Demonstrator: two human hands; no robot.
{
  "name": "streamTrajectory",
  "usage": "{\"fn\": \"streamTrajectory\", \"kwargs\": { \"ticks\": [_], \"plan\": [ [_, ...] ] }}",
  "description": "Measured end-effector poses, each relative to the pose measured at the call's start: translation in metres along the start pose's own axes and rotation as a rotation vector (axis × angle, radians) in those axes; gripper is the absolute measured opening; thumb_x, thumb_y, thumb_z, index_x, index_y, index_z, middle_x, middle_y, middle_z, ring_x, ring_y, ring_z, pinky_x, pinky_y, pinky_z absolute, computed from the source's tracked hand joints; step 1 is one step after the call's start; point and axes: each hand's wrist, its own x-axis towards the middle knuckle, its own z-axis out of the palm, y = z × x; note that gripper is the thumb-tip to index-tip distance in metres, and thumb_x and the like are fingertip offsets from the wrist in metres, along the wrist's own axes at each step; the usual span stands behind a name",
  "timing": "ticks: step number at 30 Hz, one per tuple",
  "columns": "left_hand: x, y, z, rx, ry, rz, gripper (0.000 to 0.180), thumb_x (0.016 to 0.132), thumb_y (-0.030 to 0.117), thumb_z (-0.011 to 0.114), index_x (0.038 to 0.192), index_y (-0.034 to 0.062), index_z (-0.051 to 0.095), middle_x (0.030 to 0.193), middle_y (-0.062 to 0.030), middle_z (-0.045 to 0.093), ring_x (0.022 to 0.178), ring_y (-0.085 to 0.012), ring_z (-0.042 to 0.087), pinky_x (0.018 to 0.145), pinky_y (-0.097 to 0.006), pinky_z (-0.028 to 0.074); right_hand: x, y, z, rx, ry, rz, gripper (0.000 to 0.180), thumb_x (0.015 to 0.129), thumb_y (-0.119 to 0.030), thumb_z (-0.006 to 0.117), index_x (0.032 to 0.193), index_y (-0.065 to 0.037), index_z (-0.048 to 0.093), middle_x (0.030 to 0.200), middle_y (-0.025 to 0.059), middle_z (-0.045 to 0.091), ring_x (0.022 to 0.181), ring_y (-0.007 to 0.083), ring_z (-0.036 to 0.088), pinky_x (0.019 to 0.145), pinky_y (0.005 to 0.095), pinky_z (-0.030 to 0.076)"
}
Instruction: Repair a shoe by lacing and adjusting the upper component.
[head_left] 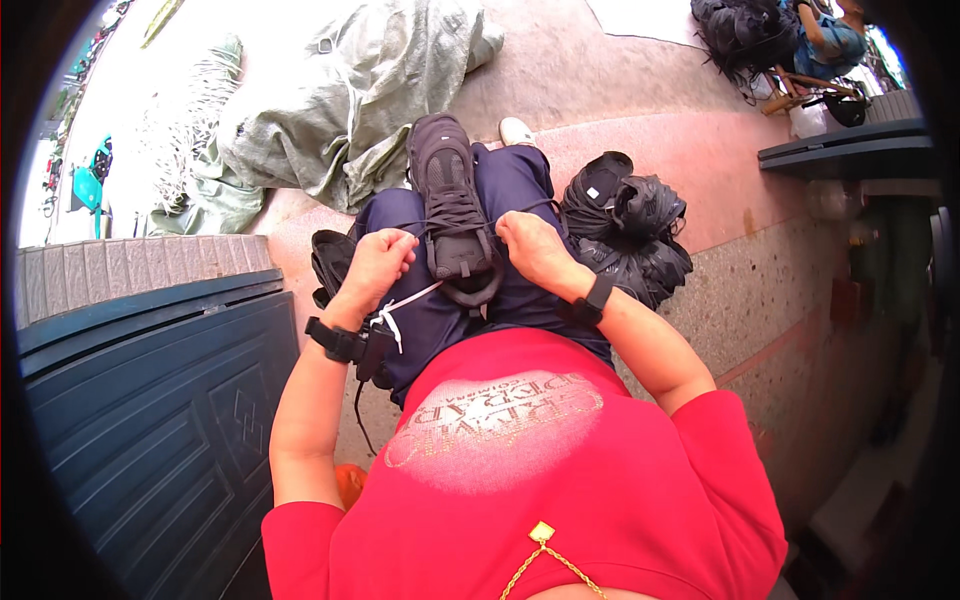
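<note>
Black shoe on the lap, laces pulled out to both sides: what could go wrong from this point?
The black shoe only rests on the thighs, and neither the left hand nor the right hand grips its body, so an uneven pull might tip it off onto the floor. The white string near the left hand may tangle with the black lace. The pile of black shoes sits close beside the right knee and could be knocked.

red tee (560,480) | navy trousers (510,185) | blk wristbands (596,298) | gold chain (545,550)
</note>
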Motion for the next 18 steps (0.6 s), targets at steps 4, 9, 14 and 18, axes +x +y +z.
{"fn": "streamTrajectory", "kwargs": {
  "ticks": [4, 9, 14, 18],
  "plan": [
    [0.001, -0.014, 0.007, 0.24, 0.127, 0.122, 0.021, 0.082, 0.016, 0.053, 0.088, -0.0026, 0.062, 0.065, -0.0057, 0.058, 0.061, -0.0115, 0.055, 0.058, -0.025, 0.044, 0.004, -0.008, 0.002, -0.073, 0.002, 0.033, 0.01, 0.079, -0.009, 0.048, 0.08, -0.001, 0.054, 0.078, 0.0181, 0.057, 0.081, 0.0353, 0.053, 0.07, 0.0433, 0.041],
    [0.0, -0.027, 0.007, 0.441, 0.244, 0.274, 0.021, 0.08, 0.019, 0.054, 0.089, 0.0026, 0.064, 0.074, -0.0142, 0.063, 0.074, -0.0245, 0.062, 0.066, -0.033, 0.047, 0.007, -0.005, 0.015, -0.154, 0.093, -0.067, 0.006, 0.074, -0.006, 0.049, 0.078, -0.004, 0.053, 0.074, 0.0155, 0.056, 0.076, 0.0324, 0.054, 0.068, 0.0413, 0.042],
    [-0.007, -0.019, 0.018, 0.656, 0.335, 0.355, 0.02, 0.081, 0.021, 0.052, 0.088, 0.0075, 0.064, 0.081, -0.0156, 0.062, 0.08, -0.0321, 0.059, 0.07, -0.039, 0.047, 0.006, -0.006, 0.021, -0.162, 0.176, -0.129, 0.006, 0.074, -0.005, 0.049, 0.08, -0.005, 0.052, 0.073, 0.0131, 0.055, 0.073, 0.0309, 0.053, 0.067, 0.0411, 0.042],
    [-0.001, -0.022, 0.023, 0.727, 0.378, 0.463, 0.017, 0.082, 0.019, 0.05, 0.083, 0.0062, 0.06, 0.079, -0.0149, 0.06, 0.078, -0.032, 0.058, 0.068, -0.041, 0.046, 0.002, -0.009, 0.018, -0.143, 0.209, -0.131, 0.005, 0.076, -0.006, 0.048, 0.079, -0.006, 0.052, 0.073, 0.0108, 0.055, 0.073, 0.0299, 0.054, 0.065, 0.0415, 0.041]
  ]
}}
